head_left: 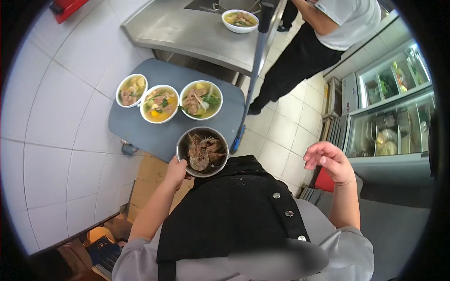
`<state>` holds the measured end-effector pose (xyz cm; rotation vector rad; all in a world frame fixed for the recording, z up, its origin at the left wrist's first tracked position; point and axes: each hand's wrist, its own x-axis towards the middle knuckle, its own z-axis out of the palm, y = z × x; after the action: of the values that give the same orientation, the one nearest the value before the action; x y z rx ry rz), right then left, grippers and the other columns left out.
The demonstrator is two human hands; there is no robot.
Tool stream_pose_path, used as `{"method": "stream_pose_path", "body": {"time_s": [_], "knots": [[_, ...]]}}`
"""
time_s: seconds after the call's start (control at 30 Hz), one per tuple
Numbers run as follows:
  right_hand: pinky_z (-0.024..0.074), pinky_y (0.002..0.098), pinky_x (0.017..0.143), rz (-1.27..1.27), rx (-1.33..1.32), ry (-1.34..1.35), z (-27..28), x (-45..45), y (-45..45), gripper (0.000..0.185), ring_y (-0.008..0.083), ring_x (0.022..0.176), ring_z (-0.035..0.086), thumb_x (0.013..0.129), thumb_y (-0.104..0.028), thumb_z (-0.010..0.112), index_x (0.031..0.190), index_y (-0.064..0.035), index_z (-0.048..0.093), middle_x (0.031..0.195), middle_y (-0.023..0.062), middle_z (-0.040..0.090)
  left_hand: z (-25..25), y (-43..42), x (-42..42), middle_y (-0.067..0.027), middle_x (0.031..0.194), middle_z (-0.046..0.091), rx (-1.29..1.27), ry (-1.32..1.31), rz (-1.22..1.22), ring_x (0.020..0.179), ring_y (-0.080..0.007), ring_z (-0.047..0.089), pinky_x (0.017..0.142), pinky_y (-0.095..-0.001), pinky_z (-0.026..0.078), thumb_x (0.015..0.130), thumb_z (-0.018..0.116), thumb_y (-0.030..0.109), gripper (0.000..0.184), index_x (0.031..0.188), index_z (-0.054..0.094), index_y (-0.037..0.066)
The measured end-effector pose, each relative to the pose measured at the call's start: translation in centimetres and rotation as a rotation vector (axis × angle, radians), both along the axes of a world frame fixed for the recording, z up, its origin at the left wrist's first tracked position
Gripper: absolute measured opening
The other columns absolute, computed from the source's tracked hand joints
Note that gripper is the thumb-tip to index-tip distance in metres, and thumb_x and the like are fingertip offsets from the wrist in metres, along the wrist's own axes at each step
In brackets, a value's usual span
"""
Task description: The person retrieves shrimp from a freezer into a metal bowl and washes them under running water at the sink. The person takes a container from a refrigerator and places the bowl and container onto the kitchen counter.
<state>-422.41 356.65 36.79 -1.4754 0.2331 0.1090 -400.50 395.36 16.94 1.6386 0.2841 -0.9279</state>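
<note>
One hand [176, 172] grips the metal bowl [202, 152]; the right [330, 160], half-curled, hovers empty.

At twelve o'clock, a metal pot [232, 5] sits on a steel worktop [201, 35]. Toward one o'clock are a grey pole [257, 65] and a person in dark trousers [307, 63]; at three, a glass-fronted fridge [391, 126]; at eight, brown cardboard [151, 175].

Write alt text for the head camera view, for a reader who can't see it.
The left hand holds a metal bowl of shrimp at the near edge of a gray table bearing three white bowls of soup with meat and greens; the right hand is raised, empty. Beyond are a steel counter and another person.
</note>
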Motion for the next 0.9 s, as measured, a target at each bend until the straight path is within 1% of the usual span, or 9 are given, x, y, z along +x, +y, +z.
{"method": "stream_pose_path", "body": {"time_s": [0.13, 0.27, 0.33, 0.4, 0.47, 0.5, 0.57, 0.67, 0.9], "knots": [[0.0518, 0.0295, 0.08, -0.013, 0.028, 0.093, -1.2, -2.9, -2.0, 0.031, 0.0176, 0.091, 0.066, 0.091, -0.01, 0.057, 0.121, 0.0016, 0.056, 0.108, 0.0096, 0.065, 1.5, -2.6, -0.4, -0.0087, 0.086, 0.063, -0.063, -0.015, -0.035, 0.057, -0.0154, 0.06, 0.043, -0.0264, 0.046, 0.088, 0.041, 0.01, 0.032, 0.119, 0.049, 0.005], [0.0528, 0.0312, 0.08, -0.021, 0.148, 0.007, -3.4, -5.6, -7.1, 0.035, 0.0197, 0.089, 0.066, 0.092, -0.019, 0.059, 0.12, 0.0014, 0.055, 0.105, 0.0124, 0.065, 3.5, -7.8, -2.0, -0.0088, 0.086, 0.062, -0.048, -0.044, -0.095, 0.058, -0.0155, 0.059, 0.043, -0.0258, 0.046, 0.087, 0.041, 0.009, 0.032, 0.117, 0.049, 0.004], [0.0527, 0.0349, 0.079, -0.246, 0.134, 0.288, -7.3, -6.9, -11.6, 0.037, 0.0218, 0.085, 0.066, 0.091, -0.026, 0.062, 0.117, 0.0003, 0.057, 0.1, 0.0138, 0.066, 3.8, -11.5, -3.5, -0.0099, 0.087, 0.062, -0.042, -0.041, -0.091, 0.057, -0.0156, 0.058, 0.043, -0.0258, 0.046, 0.087, 0.042, 0.009, 0.031, 0.117, 0.047, 0.002], [0.052, 0.0359, 0.078, -0.206, -0.956, 0.569, -15.4, -10.6, -16.3, 0.036, 0.0245, 0.083, 0.066, 0.089, -0.026, 0.064, 0.114, -0.0009, 0.061, 0.095, 0.0157, 0.067, 4.0, -15.9, -5.0, -0.0104, 0.087, 0.062, -0.081, -0.087, -0.09, 0.057, -0.0156, 0.058, 0.044, -0.0259, 0.046, 0.087, 0.042, 0.008, 0.03, 0.116, 0.046, 0.002], [0.0516, 0.0365, 0.078, 0.106, -1.311, 0.459, -18.4, -15.3, -20.3, 0.035, 0.0273, 0.081, 0.066, 0.088, -0.025, 0.064, 0.113, -0.0008, 0.062, 0.091, 0.0177, 0.067, 4.3, -20.3, -6.7, -0.0119, 0.087, 0.062, -0.08, -0.023, -0.056, 0.059, -0.0179, 0.058, 0.046, -0.0275, 0.047, 0.086, 0.044, 0.008, 0.031, 0.117, 0.045, 0.001], [0.0517, 0.0358, 0.073, -0.048, -0.809, 0.616, -19.7, -16.5, -21.2, 0.035, 0.024, 0.079, 0.065, 0.087, -0.024, 0.065, 0.112, -0.0006, 0.062, 0.088, 0.0148, 0.068, 4.2, -22.1, -7.4, -0.0124, 0.088, 0.062, -0.081, 0.006, -0.034, 0.059, -0.0187, 0.058, 0.046, -0.0281, 0.047, 0.086, 0.044, 0.008, 0.031, 0.117, 0.045, 0.001], [0.0516, 0.0325, 0.07, -0.193, -0.411, 0.782, -20.3, -19.4, -23.6, 0.034, 0.0155, 0.077, 0.062, 0.087, -0.025, 0.066, 0.112, -0.0021, 0.063, 0.085, 0.0079, 0.067, 2.9, -25.9, -8.7, -0.0146, 0.093, 0.062, -0.089, 0.051, 0.012, 0.061, -0.0221, 0.059, 0.046, -0.0313, 0.049, 0.086, 0.045, 0.008, 0.032, 0.117, 0.045, 0.0], [0.0526, 0.038, 0.079, -0.056, -0.889, 0.754, -22.0, -24.6, -28.0, 0.035, 0.0327, 0.086, 0.068, 0.084, -0.025, 0.067, 0.11, -0.0027, 0.066, 0.092, 0.018, 0.07, 1.5, -31.1, -9.6, -0.0166, 0.098, 0.061, -0.064, 0.117, -0.054, 0.064, -0.025, 0.062, 0.047, -0.0348, 0.05, 0.085, 0.044, 0.007, 0.035, 0.119, 0.044, 0.002], [0.0526, 0.0378, 0.081, -0.395, -0.822, 0.754, -15.3, -26.2, -34.3, 0.033, 0.0293, 0.091, 0.068, 0.084, -0.02, 0.068, 0.11, 0.0005, 0.064, 0.099, 0.0186, 0.069, 4.6, -44.1, -8.7, -0.0142, 0.089, 0.062, -0.053, 0.121, -0.195, 0.063, -0.0248, 0.064, 0.053, -0.0336, 0.05, 0.084, 0.044, 0.009, 0.032, 0.115, 0.044, 0.005]]}}
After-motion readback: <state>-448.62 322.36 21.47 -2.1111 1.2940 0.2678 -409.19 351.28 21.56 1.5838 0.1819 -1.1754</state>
